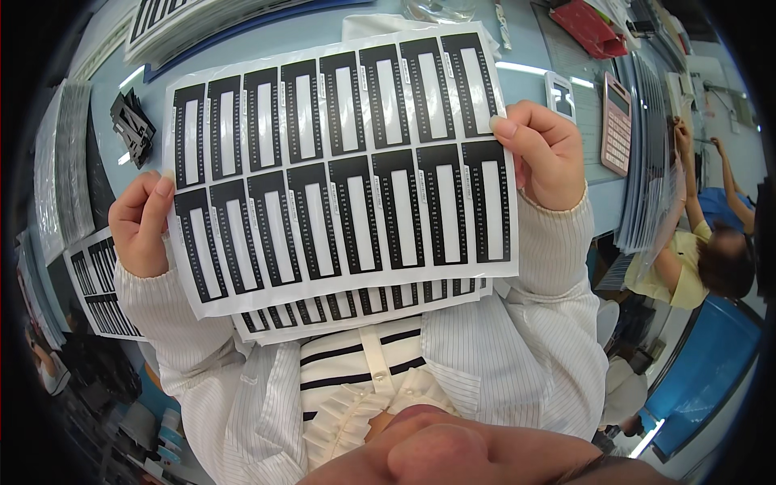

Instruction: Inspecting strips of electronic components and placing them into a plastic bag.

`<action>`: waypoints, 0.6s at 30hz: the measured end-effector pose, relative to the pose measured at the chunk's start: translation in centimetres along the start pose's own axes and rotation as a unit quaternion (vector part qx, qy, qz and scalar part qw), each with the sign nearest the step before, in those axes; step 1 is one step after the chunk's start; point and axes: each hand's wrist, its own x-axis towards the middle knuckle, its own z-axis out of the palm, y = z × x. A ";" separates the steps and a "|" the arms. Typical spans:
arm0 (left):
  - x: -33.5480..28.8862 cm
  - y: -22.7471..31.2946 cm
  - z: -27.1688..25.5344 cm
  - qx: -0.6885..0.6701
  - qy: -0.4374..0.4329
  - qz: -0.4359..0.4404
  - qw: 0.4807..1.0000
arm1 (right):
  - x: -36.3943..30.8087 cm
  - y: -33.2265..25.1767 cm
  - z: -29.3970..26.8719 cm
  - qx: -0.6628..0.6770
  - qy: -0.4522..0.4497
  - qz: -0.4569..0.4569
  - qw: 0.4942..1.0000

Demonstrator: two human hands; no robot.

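Note:
A white sheet printed with two rows of black rectangular frames [339,162] is held up flat between my two hands, its surface slightly glossy. My left hand [141,222] pinches its left edge between thumb and fingers. On the other side, my right hand [546,153] grips the right edge near the upper corner, thumb on top. Beneath the held sheet, a stack of similar printed sheets [364,311] shows along its lower edge, close to my body; the rest of that stack is hidden.
Black cut pieces [132,125] lie left of the sheet. A pink calculator [617,124], a white device [559,95] and a red pouch [588,28] are at the right. Plastic-wrapped stacks [61,170] stand at the left, folders [647,162] at the right. Another person [679,263] works beyond.

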 end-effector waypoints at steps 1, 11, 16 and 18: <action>0.0 0.1 0.0 0.000 -0.003 0.001 1.000 | 0.0 0.0 0.0 -0.001 0.000 0.000 1.000; -0.1 1.3 0.4 0.023 -0.027 -0.021 0.999 | 0.1 0.1 -0.1 -0.054 -0.031 -0.001 0.998; 0.3 1.6 1.5 0.086 -0.069 0.014 0.994 | 0.0 0.2 0.1 -0.093 -0.014 -0.006 0.996; 0.3 1.7 1.2 0.109 -0.073 0.044 0.990 | 0.0 0.0 0.1 -0.097 -0.014 -0.011 0.995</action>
